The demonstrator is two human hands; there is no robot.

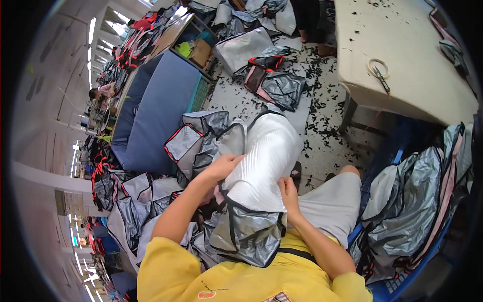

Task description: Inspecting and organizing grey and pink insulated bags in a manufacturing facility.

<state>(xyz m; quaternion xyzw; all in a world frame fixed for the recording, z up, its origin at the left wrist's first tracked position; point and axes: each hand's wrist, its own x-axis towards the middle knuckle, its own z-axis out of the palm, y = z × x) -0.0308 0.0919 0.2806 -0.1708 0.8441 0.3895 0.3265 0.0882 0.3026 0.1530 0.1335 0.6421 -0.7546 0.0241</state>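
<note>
A soft bag with a silver foil lining (256, 234), black edge binding and a large white ribbed panel (266, 146) lies across my lap. The panel stretches away from me toward the floor. My left hand (225, 166) is closed on the panel's left edge. On the right edge, nearer to me, my right hand (289, 195) pinches the material, its fingers curled. Black binding runs along the near end of the panel, where the foil part folds over my waist.
More silver-lined bags (136, 211) heap up at my left; others fill a blue crate (402, 282) at my right. Scissors (381, 79) lie by a pale ring on the cream table (407, 40). Black scraps litter the floor (322, 100). A blue-padded bench (156, 100) stands left.
</note>
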